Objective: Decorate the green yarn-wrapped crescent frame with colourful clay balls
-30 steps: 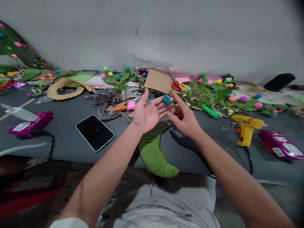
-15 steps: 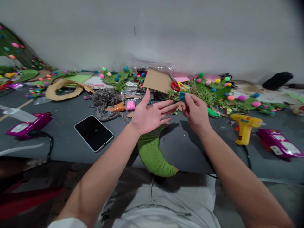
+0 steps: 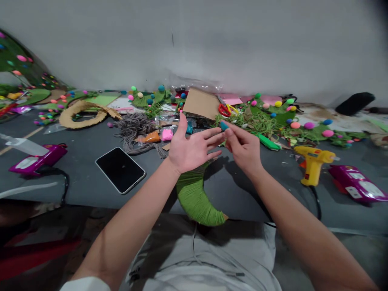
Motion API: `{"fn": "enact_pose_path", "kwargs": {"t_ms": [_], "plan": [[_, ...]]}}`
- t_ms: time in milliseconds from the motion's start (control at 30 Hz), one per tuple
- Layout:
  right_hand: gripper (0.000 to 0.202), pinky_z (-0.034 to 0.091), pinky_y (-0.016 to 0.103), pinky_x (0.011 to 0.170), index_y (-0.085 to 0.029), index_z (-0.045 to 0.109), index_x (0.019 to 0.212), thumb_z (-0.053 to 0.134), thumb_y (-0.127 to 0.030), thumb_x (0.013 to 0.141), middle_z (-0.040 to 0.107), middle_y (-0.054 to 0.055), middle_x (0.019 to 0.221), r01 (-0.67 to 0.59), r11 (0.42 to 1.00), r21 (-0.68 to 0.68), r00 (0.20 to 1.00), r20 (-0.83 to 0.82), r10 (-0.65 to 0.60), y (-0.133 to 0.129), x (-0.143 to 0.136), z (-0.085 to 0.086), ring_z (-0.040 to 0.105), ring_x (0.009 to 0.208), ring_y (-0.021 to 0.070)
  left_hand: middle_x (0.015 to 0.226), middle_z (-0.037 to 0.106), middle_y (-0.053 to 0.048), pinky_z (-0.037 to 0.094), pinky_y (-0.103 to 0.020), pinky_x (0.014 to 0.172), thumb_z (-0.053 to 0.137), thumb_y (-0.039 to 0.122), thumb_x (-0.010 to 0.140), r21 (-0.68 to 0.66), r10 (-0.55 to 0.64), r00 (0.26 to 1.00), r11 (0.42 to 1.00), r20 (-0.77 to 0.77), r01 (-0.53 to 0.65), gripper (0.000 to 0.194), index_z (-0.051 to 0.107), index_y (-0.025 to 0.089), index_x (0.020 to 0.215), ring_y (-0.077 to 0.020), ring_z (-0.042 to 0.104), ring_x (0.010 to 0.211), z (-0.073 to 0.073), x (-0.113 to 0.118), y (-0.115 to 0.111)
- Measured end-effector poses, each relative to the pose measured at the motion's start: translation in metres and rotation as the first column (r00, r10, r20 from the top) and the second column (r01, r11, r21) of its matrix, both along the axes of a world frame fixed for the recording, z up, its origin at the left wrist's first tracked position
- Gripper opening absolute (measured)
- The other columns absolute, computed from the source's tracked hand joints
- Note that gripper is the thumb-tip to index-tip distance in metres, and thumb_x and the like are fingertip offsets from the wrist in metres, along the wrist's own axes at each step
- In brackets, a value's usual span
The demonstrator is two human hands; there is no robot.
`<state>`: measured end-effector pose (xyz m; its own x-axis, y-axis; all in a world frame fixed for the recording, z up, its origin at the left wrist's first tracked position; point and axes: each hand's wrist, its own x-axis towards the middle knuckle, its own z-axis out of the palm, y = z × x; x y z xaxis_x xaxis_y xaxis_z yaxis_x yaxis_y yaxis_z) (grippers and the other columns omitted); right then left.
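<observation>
While the left hand [image 3: 194, 149] is spread open, palm up, the right hand [image 3: 246, 151] pinches a teal clay-like lump [image 3: 224, 126] just beside the left fingertips.

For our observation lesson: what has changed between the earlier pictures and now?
The teal piece, first on the open left hand, was taken up by the right hand, carried right, then brought partway back left, still pinched. Phone and green crescent stayed put.
</observation>
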<state>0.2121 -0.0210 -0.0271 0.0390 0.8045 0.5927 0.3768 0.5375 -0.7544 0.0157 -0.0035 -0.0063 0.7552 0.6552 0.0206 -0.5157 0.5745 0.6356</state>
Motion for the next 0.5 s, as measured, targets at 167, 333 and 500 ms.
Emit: {"fn": "enact_pose_path", "kwargs": {"t_ms": [167, 333, 500], "plan": [[0.053, 0.038, 0.030, 0.055, -0.028, 0.061, 0.151, 0.060, -0.045, 0.100, 0.058, -0.001, 0.067, -0.085, 0.994, -0.066, 0.963, 0.249, 0.099, -0.006, 0.005, 0.005, 0.044, 0.056, 0.0143, 0.135, 0.071, -0.022, 0.049, -0.046, 0.111, 0.021, 0.101, 0.078, -0.012, 0.044, 0.999, 0.999, -0.010, -0.044, 0.112, 0.069, 0.013, 0.128, -0.0385, 0.053, 0.145, 0.003, 0.000, -0.004], [0.057, 0.033, 0.026, 0.053, -0.025, 0.060, 0.151, 0.056, -0.051, 0.100, 0.053, -0.004, 0.060, -0.243, 0.927, -0.286, 0.960, 0.064, 0.272, -0.006, 0.003, 0.007, 0.040, 0.053, 0.0123, 0.137, 0.069, -0.024, 0.047, -0.047, 0.114, 0.019, 0.098, 0.083, 0.008, 0.084, 0.991, 0.996, -0.102, -0.083, 0.111, 0.067, 0.010, 0.134, -0.0377, 0.057, 0.141, 0.004, 0.006, -0.004], [0.060, 0.019, 0.025, 0.042, -0.022, 0.065, 0.139, 0.051, -0.061, 0.096, 0.041, -0.010, 0.046, -0.634, 0.637, -0.439, 0.747, -0.561, 0.358, -0.001, 0.008, 0.019, 0.022, 0.038, 0.0102, 0.146, 0.065, -0.022, 0.048, -0.045, 0.113, 0.059, 0.065, 0.096, 0.076, 0.389, 0.846, 0.918, -0.366, -0.390, 0.071, 0.059, 0.010, 0.141, -0.0358, 0.062, 0.136, -0.002, 0.015, 0.001]]}}
